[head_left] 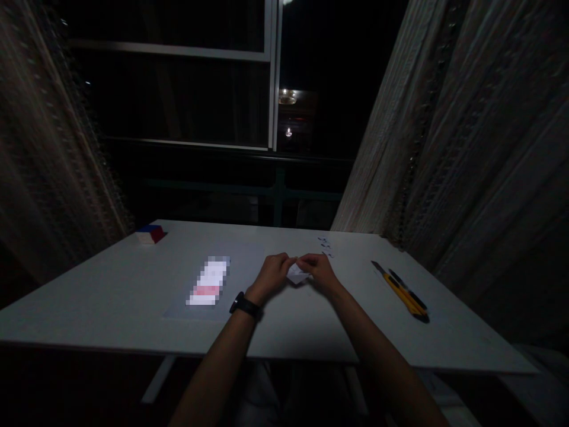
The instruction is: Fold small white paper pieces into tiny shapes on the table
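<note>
A small folded piece of white paper (297, 274) is held between my two hands above the middle of the table. My left hand (272, 274), with a dark watch on its wrist, pinches the paper's left upper side. From the right, my right hand (318, 270) pinches the other side, its fingertips close to those of the left. The paper comes to a point at the bottom, and the fingers cover its upper edge. Dim light hides the finer folds.
A lit phone (208, 281) lies on a pale sheet (178, 311) at left. A yellow utility knife (402, 295) and a dark pen (406, 287) lie at right. Dark marks (325, 246) show beyond my right hand. A coloured block (150, 233) sits at the far left of the white table (111, 320).
</note>
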### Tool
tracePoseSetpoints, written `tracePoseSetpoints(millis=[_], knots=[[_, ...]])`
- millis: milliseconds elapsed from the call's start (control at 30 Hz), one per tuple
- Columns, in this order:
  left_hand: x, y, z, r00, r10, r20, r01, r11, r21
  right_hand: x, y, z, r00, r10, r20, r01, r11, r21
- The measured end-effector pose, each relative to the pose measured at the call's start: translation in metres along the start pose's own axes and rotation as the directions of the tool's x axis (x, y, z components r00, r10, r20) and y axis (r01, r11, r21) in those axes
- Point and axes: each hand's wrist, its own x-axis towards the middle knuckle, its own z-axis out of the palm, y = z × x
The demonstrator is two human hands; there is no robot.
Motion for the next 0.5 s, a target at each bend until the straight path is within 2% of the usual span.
tracePoseSetpoints(millis=[200,400,500], knots=[[-0.0013,0.0030,-0.0009,0.999,0.007,0.038,-0.006,1.000,-0.013,-0.0006,-0.0039,-0.0015,1.000,0.028,0.013,-0.028,1.000,-0.007],[0.0002,-0.0027,-0.0003,0.999,0.028,0.018,-0.026,0.997,-0.067,-0.0011,-0.0037,-0.0025,0.998,0.051,0.046,-0.050,0.998,-0.036],[0.0022,-0.0046,0.0000,1.000,0.028,0.006,-0.027,0.995,-0.097,-0.0013,-0.0009,-0.0030,0.994,0.066,0.081,-0.066,0.998,0.005]])
